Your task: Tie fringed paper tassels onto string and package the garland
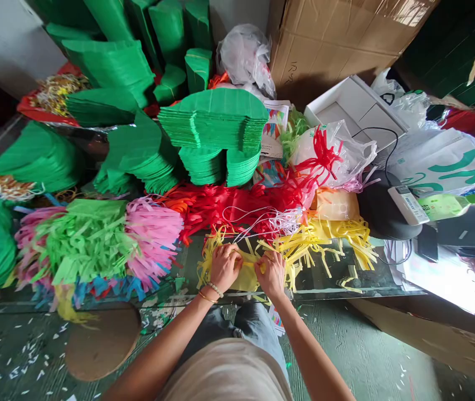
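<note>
Both hands work at the front of the table on a piece of yellow fringed tissue paper (248, 277). My left hand (224, 269) pinches its upper left part, a bracelet and bangle on the wrist. Opposite it, my right hand (271, 273) has its fingers closed on the right part of the same sheet. A thin white string (243, 231) runs from near the left fingers to a tangle of white strings (285, 221) just beyond the hands. More yellow fringed paper (325, 236) lies to the right. Red fringed paper (216, 209) is heaped behind. The fingertips are partly hidden.
Green paper stacks (216, 117) fill the back and left. Pink fringe (154, 236) and light green fringe (91, 239) are piled at left. A black stand (382, 206), white box (354, 108) and plastic bags (438, 159) stand at right. A round stool (101, 340) is below the table.
</note>
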Motion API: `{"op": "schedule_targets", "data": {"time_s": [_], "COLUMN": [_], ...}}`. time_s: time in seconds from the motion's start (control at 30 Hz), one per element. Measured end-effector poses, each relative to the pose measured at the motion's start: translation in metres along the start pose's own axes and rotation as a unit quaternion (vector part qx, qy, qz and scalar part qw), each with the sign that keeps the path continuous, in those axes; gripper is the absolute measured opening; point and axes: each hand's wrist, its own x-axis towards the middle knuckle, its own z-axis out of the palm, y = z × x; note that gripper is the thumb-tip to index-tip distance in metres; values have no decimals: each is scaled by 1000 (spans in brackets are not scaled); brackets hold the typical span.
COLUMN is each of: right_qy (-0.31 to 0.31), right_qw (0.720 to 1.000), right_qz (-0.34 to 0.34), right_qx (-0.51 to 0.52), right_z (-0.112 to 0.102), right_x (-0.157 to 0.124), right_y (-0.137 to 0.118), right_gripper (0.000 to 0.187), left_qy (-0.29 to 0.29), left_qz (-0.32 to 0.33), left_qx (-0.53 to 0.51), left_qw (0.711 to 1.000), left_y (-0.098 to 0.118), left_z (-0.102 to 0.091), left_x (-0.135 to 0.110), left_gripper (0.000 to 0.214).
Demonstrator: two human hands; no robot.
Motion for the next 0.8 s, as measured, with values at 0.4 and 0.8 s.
{"op": "schedule_targets", "data": {"time_s": [0.4,0.8], "right_qy": [8,-41], "right_qw": [1000,997], "right_qz": [13,33], "right_qx": [-24,-47], "right_z": [4,-2], "right_x": [-1,22], "right_y": [1,5], "right_gripper": [13,30], "left_qy": [6,-52], "left_qz": [79,237], "left_qx": [43,55], "left_qw": [996,969], "left_y": [-10,-4], "left_z": [1,18], "left_x": [-4,0], "left_gripper": [14,30]}}
